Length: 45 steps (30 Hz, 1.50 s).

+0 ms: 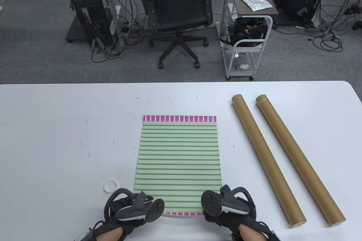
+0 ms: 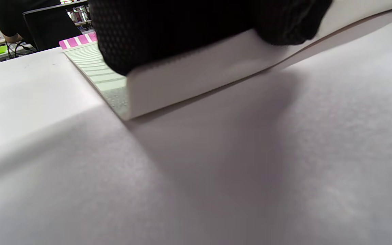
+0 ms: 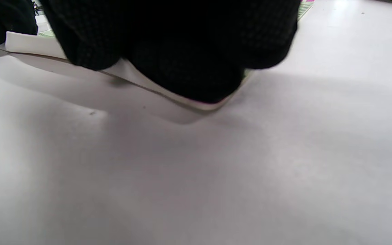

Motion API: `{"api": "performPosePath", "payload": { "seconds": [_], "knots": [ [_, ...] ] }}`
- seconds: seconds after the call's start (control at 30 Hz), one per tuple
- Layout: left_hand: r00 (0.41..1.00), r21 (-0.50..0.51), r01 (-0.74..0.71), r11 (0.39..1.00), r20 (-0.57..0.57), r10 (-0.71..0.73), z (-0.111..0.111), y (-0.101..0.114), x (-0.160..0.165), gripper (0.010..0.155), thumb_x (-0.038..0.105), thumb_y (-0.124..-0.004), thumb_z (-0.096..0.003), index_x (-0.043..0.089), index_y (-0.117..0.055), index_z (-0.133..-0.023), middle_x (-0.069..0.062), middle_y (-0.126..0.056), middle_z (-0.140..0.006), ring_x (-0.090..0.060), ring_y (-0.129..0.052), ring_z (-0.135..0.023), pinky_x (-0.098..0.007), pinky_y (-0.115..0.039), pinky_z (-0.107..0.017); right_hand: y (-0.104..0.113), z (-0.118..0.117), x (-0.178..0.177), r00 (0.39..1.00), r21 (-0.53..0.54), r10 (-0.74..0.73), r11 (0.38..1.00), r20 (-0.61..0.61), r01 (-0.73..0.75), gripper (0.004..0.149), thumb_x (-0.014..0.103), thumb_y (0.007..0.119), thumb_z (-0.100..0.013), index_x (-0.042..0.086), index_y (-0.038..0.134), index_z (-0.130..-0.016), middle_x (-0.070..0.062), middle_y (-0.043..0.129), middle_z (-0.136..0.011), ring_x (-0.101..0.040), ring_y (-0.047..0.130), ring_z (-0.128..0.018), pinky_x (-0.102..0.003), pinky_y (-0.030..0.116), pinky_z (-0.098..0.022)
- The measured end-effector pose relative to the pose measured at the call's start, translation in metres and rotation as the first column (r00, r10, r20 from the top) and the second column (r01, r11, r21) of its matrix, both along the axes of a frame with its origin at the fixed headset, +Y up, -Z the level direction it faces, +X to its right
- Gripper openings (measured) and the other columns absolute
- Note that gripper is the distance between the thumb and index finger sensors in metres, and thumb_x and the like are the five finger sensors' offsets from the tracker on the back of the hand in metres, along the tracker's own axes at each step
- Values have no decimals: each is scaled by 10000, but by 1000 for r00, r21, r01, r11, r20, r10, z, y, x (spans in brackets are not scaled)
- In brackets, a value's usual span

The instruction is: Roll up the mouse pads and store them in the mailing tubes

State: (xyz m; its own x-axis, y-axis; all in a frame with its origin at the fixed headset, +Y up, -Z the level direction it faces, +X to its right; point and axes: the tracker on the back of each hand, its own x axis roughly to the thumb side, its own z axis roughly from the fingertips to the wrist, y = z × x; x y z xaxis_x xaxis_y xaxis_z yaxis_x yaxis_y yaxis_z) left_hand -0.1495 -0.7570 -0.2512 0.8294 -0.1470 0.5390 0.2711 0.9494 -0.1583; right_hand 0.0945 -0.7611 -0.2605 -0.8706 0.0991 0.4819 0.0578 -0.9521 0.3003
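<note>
A green-striped mouse pad (image 1: pixel 178 162) with magenta end bands lies flat in the middle of the white table (image 1: pixel 56 139). Both gloved hands are at its near edge. My left hand (image 1: pixel 133 210) holds the near left corner, and its fingers (image 2: pixel 168 30) curl over the raised edge, where the pad's white underside (image 2: pixel 196 78) shows. At the near right corner my right hand (image 1: pixel 226 207) does the same, fingers (image 3: pixel 182 44) wrapped over the lifted white edge (image 3: pixel 29 42). Two brown mailing tubes (image 1: pixel 267 159) (image 1: pixel 299 159) lie side by side to the right of the pad.
A small white round cap (image 1: pixel 109 186) lies on the table just left of the pad's near corner. Beyond the table's far edge stand an office chair (image 1: pixel 178 12), a wheeled cart (image 1: pixel 246 43) and computer towers with cables.
</note>
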Motion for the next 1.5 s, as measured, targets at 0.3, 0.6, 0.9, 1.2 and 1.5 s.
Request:
{"api": "performPosePath", "payload": {
  "seconds": [0.3, 0.6, 0.9, 1.2, 1.5],
  "knots": [
    [988, 13, -15, 1000, -156, 17, -2, -5, -3, 597, 486, -768, -357, 389, -643, -933, 76, -807, -865, -56, -987, -529, -186, -885, -404, -7, 3, -3, 996, 43, 63, 997, 67, -66, 411, 385, 764, -401, 246, 732, -786, -3, 867, -620, -150, 949, -384, -248, 832, -308],
    [966, -15, 92, 996, -241, -93, -5, -11, 7, 682, 434, -700, -376, 389, -478, -1019, -32, -641, -1001, -46, -953, -534, -198, -882, -397, -18, 20, -23, 955, 167, 275, 952, -109, -255, 775, 246, 615, -461, 535, 9, -848, -38, 600, -900, -152, 856, -489, -298, 768, -414],
    [993, 14, 116, 993, -15, -116, 11, -14, 12, 724, 365, -657, -454, 700, -133, -826, -24, -290, -1054, -78, -884, -640, -208, -828, -490, -21, 20, -36, 914, 195, 379, 917, -145, -349, 675, 209, 576, -454, 559, 192, -885, -65, 570, -878, -144, 854, -469, -296, 768, -402],
    [976, 243, 180, 953, 76, -204, 30, -5, 32, 461, 399, -759, -428, 646, -590, -778, 177, -378, -1076, -107, -453, -1046, -389, -413, -872, -20, 18, -32, 944, 267, 311, 924, -108, -274, 642, 216, 629, -421, 486, 338, -925, -27, 647, -828, -139, 824, -557, -321, 761, -488],
    [992, 73, 108, 991, 50, -112, 23, -5, 31, 438, 446, -777, -407, 574, -623, -797, 88, -821, -823, -68, -941, -491, -227, -841, -459, -13, 20, -36, 944, 272, 315, 921, -97, -280, 455, 226, 696, -423, 338, 561, -844, -5, 751, -676, -111, 828, -353, -293, 781, -340]
  ]
}}
